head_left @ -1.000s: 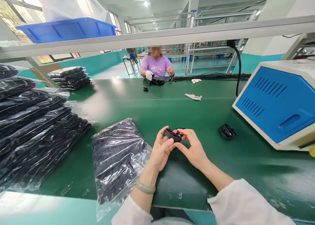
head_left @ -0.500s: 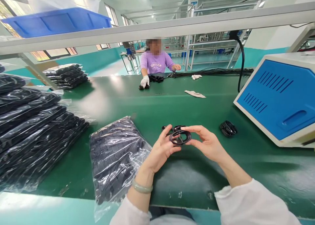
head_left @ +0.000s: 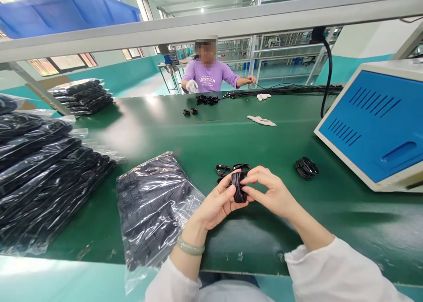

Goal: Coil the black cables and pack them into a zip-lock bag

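Green tabletop (head_left: 271, 150), teal-banded walls (head_left: 130, 75) beyond

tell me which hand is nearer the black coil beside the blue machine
Right: the right hand is left of the black coil, not touching it; the left hand is farther away to the left.

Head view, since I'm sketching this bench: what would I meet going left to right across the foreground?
Tall bag stack, single flat bag, left hand, right hand, lone cable coil, blue-and-white machine.
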Motion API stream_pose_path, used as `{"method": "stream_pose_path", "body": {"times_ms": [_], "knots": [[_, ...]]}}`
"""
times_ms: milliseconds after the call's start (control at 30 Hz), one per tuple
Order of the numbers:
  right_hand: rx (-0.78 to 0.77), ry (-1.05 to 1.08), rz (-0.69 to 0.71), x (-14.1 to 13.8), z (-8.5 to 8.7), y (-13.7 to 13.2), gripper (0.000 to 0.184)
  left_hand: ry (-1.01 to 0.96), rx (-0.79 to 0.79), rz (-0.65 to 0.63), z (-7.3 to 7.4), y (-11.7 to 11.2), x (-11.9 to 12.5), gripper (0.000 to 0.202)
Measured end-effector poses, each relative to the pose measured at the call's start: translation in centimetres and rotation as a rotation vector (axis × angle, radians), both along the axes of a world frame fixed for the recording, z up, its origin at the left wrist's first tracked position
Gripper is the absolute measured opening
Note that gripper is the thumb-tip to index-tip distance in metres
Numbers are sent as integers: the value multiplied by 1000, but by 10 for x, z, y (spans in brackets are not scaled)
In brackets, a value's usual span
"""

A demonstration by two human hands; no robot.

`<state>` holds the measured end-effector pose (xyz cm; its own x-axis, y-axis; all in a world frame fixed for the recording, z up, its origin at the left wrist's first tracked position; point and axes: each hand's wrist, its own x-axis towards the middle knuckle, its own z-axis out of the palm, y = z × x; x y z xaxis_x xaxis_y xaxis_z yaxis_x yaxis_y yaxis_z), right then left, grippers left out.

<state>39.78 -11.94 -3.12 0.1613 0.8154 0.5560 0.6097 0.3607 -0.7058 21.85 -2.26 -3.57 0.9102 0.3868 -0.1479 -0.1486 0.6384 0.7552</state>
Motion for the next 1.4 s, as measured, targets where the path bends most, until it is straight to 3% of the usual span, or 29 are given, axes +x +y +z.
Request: {"method": "stream_pose_path", "body": {"times_ms": [167, 333, 533, 667, 733, 1133, 1267, 1400], "knots": [[-4, -34, 44, -2, -4, 2, 7, -3, 77, 13, -3, 0, 3, 65], [-115, 17, 111, -2, -3, 0, 10, 38, 138, 38, -2, -3, 5, 67], [-161, 357, 206, -11, -5, -2, 17, 58, 176, 80, 1, -5, 6, 57], [-305, 677, 351, -12, -4, -2, 24, 88, 179, 86, 0, -3, 5, 57], [-360, 740, 396, -10, -2, -1, 27, 62, 162, 71, 0, -1, 4, 56], [-502, 643, 547, -5, 3, 4, 38, -171, 63, -28, -4, -3, 1, 62], [-547, 708, 475, -1, -3, 6, 44, -136, 109, -54, -3, -2, -1, 68], [-455, 690, 214, 12, -14, 12, 45, -18, 359, -87, 10, -10, -8, 84]]}}
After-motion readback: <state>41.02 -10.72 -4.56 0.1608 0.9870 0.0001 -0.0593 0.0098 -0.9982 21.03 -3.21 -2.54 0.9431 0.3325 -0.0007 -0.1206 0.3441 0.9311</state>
